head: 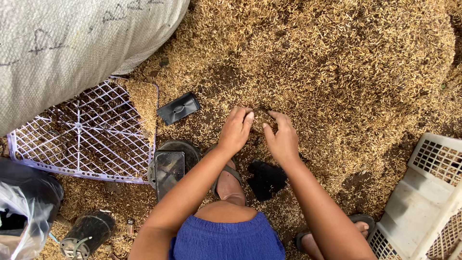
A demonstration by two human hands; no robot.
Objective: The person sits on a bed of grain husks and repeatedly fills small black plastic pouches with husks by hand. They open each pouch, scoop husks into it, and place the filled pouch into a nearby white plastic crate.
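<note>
Husks (337, 62), golden-brown and dry, cover the ground. Left hand (236, 130) and right hand (282, 139) cup together, fingers curled, pinching husks beside the black bag (266, 180).

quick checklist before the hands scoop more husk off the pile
1. Left hand on the husk pile: ok, fingers dug into it.
2. Right hand beside it: ok, cupped, fingertips close to the left's.
3. Husk gathered between the hands: cannot tell how much.
4. Black pouch within reach: ok, lying on the ground just behind the hands.
5. Lavender mesh tray: not ok, already part-covered in husk.
6. White crate: cannot tell, contents hidden.
</note>
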